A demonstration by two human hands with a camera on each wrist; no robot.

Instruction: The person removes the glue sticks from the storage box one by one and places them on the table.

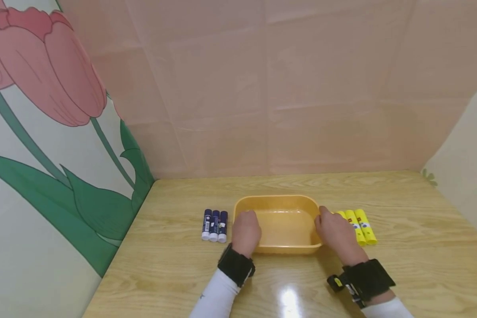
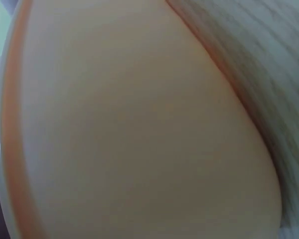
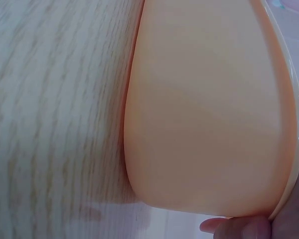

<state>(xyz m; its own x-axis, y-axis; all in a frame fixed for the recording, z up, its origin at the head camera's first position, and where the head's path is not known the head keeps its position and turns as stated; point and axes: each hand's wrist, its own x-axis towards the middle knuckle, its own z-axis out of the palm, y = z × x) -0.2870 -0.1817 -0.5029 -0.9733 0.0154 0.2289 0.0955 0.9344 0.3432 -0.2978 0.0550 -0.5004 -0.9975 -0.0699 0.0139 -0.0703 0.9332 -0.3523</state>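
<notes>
A yellow-orange plastic basin (image 1: 286, 225) stands on the wooden table between both hands, its inside showing nothing. My left hand (image 1: 246, 232) grips its left rim, with the fingers curled over the edge. At the opposite end, my right hand (image 1: 336, 232) holds the right rim. The left wrist view is filled by the basin's outer wall (image 2: 149, 119); no left fingers can be made out there. In the right wrist view, fingers (image 3: 244, 228) press against the end of the basin (image 3: 209, 109), below its rim.
Three dark blue glue sticks (image 1: 214, 226) with white ends lie side by side left of the basin. Yellow glue sticks (image 1: 365, 227) lie to the right, partly hidden behind the right hand. A pink-covered wall (image 1: 262, 88) rises behind the table (image 1: 175, 274).
</notes>
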